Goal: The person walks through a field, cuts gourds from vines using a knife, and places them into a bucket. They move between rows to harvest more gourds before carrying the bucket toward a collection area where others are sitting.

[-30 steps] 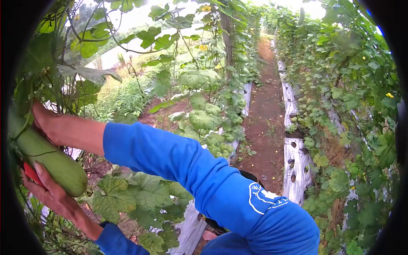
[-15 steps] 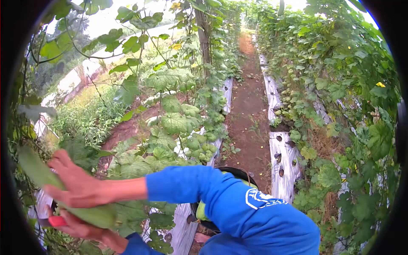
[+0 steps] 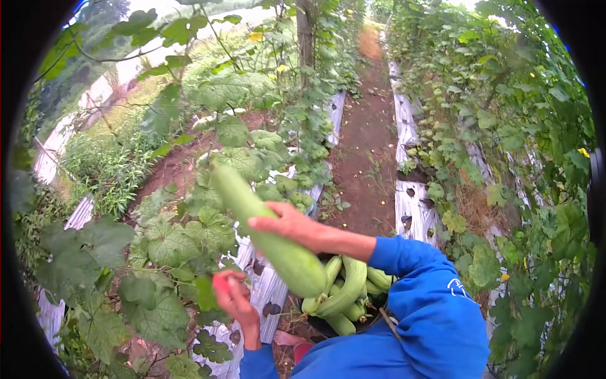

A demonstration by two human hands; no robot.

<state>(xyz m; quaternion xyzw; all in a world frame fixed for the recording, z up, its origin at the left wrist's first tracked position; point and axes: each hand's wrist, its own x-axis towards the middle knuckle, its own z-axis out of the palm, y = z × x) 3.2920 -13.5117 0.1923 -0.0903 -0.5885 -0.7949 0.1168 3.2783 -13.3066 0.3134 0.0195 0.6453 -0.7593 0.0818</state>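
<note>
My right hand [image 3: 290,226] grips a long, pale green gourd [image 3: 281,252] from above, with the thumb across its upper side. The gourd slants from upper left to lower right, its thick end over a dark round container [image 3: 323,326] of similar green gourds [image 3: 346,295]. Below and left of it, my left hand [image 3: 238,306] is closed around a small red object [image 3: 221,283], perhaps a tool's handle; the rest of it is hidden or blurred. Broad vine leaves hang beside the left hand.
Leafy trellised vines [image 3: 505,126] line the right side, and more leaves [image 3: 107,246] spread at the left. A brown dirt path [image 3: 366,151] runs ahead between silvery plastic mulch strips [image 3: 413,211]. A wooden post [image 3: 305,47] stands left of the path. A bare foot [image 3: 288,338] shows below.
My right hand has carried the gourd from the leaves at far left rightward to the container. The left hand has come right and apart from the gourd. The view has shifted slightly, showing more of the container.
</note>
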